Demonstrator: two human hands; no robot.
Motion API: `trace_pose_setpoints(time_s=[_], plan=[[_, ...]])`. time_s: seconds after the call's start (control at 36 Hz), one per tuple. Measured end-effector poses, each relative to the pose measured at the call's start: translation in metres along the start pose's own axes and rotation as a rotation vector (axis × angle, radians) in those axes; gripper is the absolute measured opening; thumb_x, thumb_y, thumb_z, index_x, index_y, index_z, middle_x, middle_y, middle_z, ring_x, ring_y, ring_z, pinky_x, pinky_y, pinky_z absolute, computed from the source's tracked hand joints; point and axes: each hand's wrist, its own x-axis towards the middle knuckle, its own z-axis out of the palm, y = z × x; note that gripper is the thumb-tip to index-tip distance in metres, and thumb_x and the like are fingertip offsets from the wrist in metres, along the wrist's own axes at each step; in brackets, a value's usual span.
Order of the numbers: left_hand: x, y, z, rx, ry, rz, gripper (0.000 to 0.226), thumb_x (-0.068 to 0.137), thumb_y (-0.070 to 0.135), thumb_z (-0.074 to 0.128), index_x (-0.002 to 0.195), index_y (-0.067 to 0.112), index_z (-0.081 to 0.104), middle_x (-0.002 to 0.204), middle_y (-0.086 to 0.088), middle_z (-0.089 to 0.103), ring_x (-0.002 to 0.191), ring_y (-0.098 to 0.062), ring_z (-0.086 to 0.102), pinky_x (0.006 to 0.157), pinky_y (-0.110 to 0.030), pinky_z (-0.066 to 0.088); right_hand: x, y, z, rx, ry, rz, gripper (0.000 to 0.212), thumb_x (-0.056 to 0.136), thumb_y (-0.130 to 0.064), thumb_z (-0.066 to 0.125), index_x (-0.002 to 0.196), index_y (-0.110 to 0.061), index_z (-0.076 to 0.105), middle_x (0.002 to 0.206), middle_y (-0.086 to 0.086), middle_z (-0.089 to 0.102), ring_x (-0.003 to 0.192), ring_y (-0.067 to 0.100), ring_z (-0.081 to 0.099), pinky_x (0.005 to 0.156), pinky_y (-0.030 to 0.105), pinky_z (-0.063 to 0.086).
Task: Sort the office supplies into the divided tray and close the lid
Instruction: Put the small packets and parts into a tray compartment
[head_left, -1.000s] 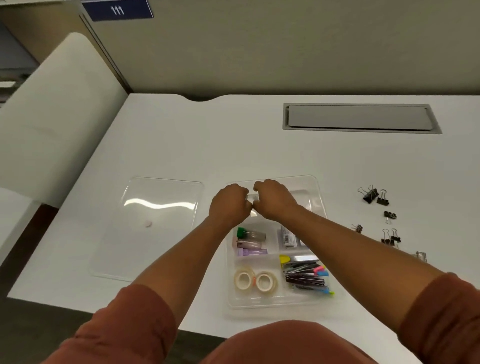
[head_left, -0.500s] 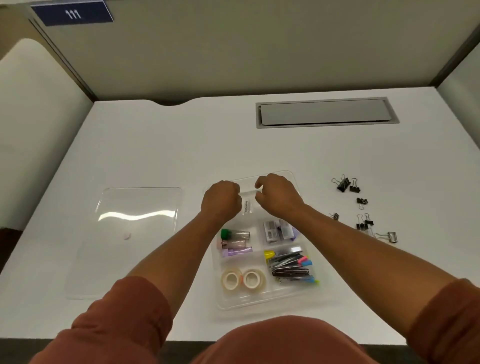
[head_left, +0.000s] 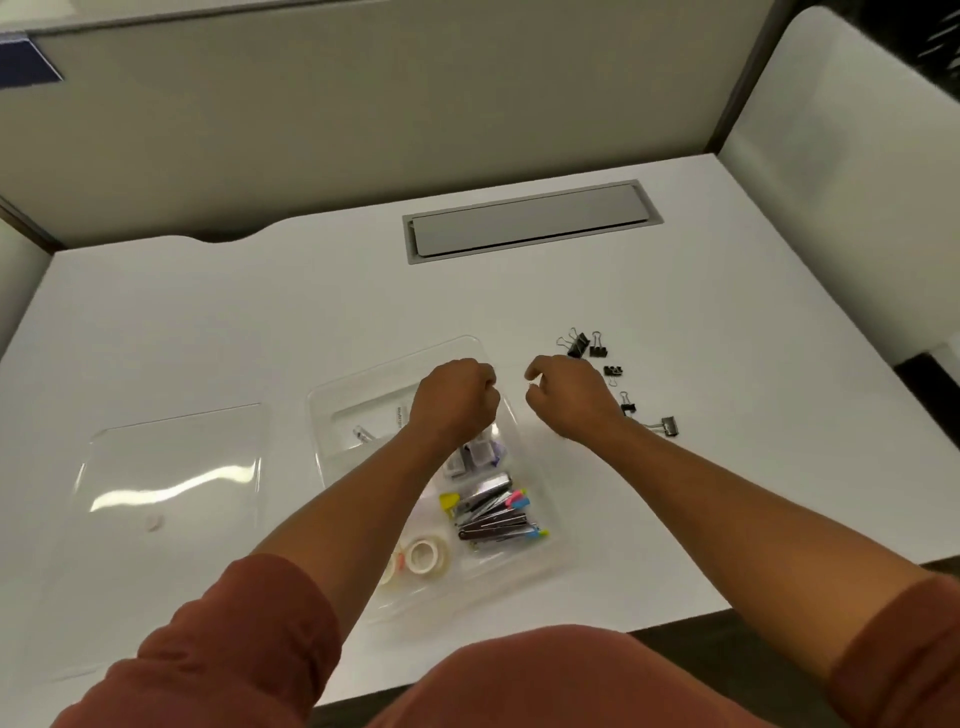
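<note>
The clear divided tray lies mid-desk. It holds tape rolls, a stapler with coloured markers and small staple boxes. A small clear piece lies in the tray's far compartment. My left hand hovers over that far compartment, curled into a fist with nothing visible in it. My right hand is just right of the tray, its fingers loosely curled and apart, holding nothing. Several black binder clips lie on the desk right behind and beside that hand. The clear lid lies flat to the left of the tray.
A grey cable hatch is set into the white desk at the back. Beige partition walls stand behind and at the right. The desk's front edge runs close to my body, and my forearm hides the tray's left compartments.
My hands, together over the tray's far compartment before, have separated. The right hand has moved right, off the tray toward the binder clips. The camera has turned to the right.
</note>
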Motion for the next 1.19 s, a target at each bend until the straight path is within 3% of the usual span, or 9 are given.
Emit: trace_pose_setpoints(time_s=[0.11,0.19,0.28,0.42,0.56,0.81,0.97,1.06,1.19], plan=[[0.006,0.024,0.011,-0.033,-0.016,0.086,0.022,0.085,0.019,0.051,0.091,0.012,0.071,0.086,-0.003,0.069,0.079,-0.023,0.062,0.067,-0.034,0.051,-0.011,0.030,-0.014,0.114,0.023,0.127,0.033,0.083,-0.012,0.053,0.115,-0.015,0.063,0.074,0.002,0.068,0.076,0.020,0.062,0.069,0.028,0.047],[0.007,0.040,0.020,-0.048,-0.041,0.126,0.021,0.083,0.020,0.052,0.088,0.011,0.070,0.083,-0.004,0.069,0.077,-0.023,0.062,0.070,-0.039,0.054,-0.016,0.055,-0.022,0.113,0.045,0.215,0.032,0.082,-0.011,0.053,0.111,-0.016,0.064,0.080,0.003,0.068,0.080,0.020,0.061,0.071,0.027,0.045],[0.008,0.057,0.028,-0.055,-0.065,0.146,0.020,0.083,0.020,0.051,0.086,0.012,0.069,0.079,-0.004,0.067,0.075,-0.024,0.061,0.069,-0.039,0.053,-0.022,0.079,-0.030,0.094,0.039,0.276,0.024,0.081,-0.011,0.054,0.101,-0.014,0.066,0.088,0.004,0.070,0.084,0.022,0.063,0.071,0.028,0.047],[0.014,0.075,0.042,-0.097,-0.136,0.200,0.022,0.086,0.019,0.050,0.088,0.014,0.071,0.084,-0.002,0.070,0.078,-0.021,0.061,0.068,-0.033,0.049,-0.035,0.108,-0.033,-0.095,-0.025,0.298,0.014,0.082,-0.017,0.056,0.081,-0.007,0.066,0.080,0.006,0.069,0.076,0.023,0.063,0.065,0.030,0.047],[0.016,0.088,0.051,-0.099,-0.187,0.254,0.029,0.091,0.017,0.050,0.112,0.018,0.071,0.106,-0.001,0.071,0.097,-0.021,0.063,0.081,-0.029,0.046,-0.043,0.124,-0.025,-0.167,-0.074,0.303,0.027,0.086,-0.034,0.061,0.081,-0.008,0.065,0.076,0.006,0.066,0.073,0.024,0.063,0.062,0.030,0.046],[0.015,0.104,0.069,0.069,-0.315,0.428,0.032,0.092,0.023,0.058,0.124,0.026,0.063,0.122,0.002,0.058,0.115,-0.019,0.046,0.085,-0.036,0.048,-0.041,0.128,-0.025,-0.198,-0.125,0.293,0.015,0.084,-0.024,0.056,0.074,-0.013,0.055,0.069,0.002,0.054,0.064,0.023,0.054,0.048,0.027,0.029],[0.015,0.111,0.084,0.267,-0.235,0.587,0.031,0.085,0.021,0.061,0.115,0.020,0.068,0.114,-0.003,0.063,0.108,-0.027,0.049,0.080,-0.040,0.048,-0.041,0.136,-0.030,-0.154,-0.117,0.238,0.020,0.080,-0.030,0.058,0.081,-0.009,0.061,0.073,0.004,0.061,0.067,0.023,0.057,0.051,0.029,0.039],[0.017,0.115,0.091,0.303,-0.215,0.602,0.027,0.084,0.023,0.062,0.110,0.018,0.069,0.112,-0.003,0.062,0.109,-0.027,0.048,0.077,-0.036,0.045,-0.042,0.141,-0.036,-0.145,-0.097,0.210,0.021,0.081,-0.030,0.058,0.081,-0.009,0.062,0.074,0.006,0.065,0.071,0.025,0.061,0.061,0.034,0.047],[0.022,0.119,0.097,0.354,-0.205,0.576,0.022,0.085,0.024,0.063,0.106,0.021,0.070,0.110,0.002,0.061,0.111,-0.024,0.044,0.080,-0.032,0.037,-0.044,0.153,-0.042,-0.086,-0.066,0.203,0.018,0.082,-0.031,0.061,0.080,-0.014,0.061,0.075,0.004,0.065,0.073,0.024,0.059,0.063,0.034,0.046]])
